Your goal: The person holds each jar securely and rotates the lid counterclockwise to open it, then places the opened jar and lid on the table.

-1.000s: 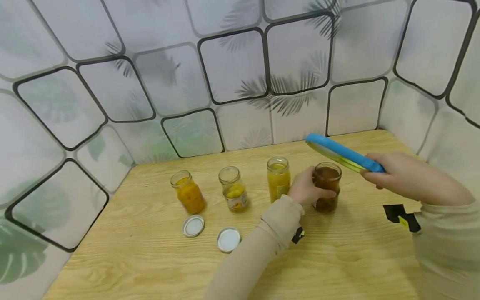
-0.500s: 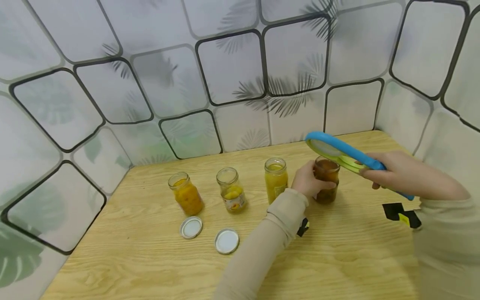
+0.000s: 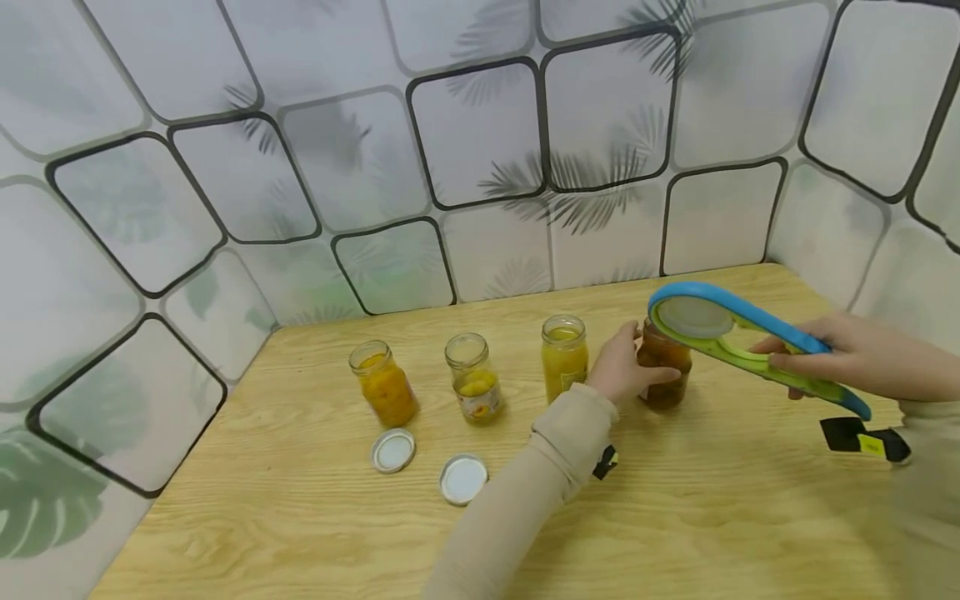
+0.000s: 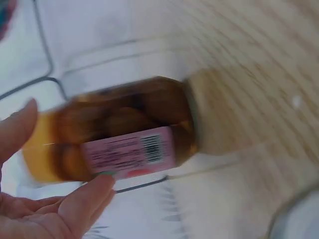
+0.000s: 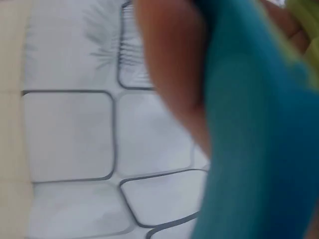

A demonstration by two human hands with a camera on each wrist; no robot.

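My right hand grips the handles of a blue and green jar opener. A pale grey disc, probably a lid, sits in the opener's ring. The ring stands above and in front of the top of a brown jar, whose rim it partly hides. Around the side of this jar my left hand is spread, thumb and fingers apart. In the left wrist view a fingertip is at the jar's pink label; whether it touches cannot be told. The right wrist view shows the blue handle close up.
To the left stand three uncapped jars: one with yellow contents, one partly filled and one orange. Two lids lie in front on the wooden table. A patterned wall closes the back.
The jar opener has moved right and turned, so its ring and the disc face the camera more. My left hand's fingers have loosened from around the brown jar.
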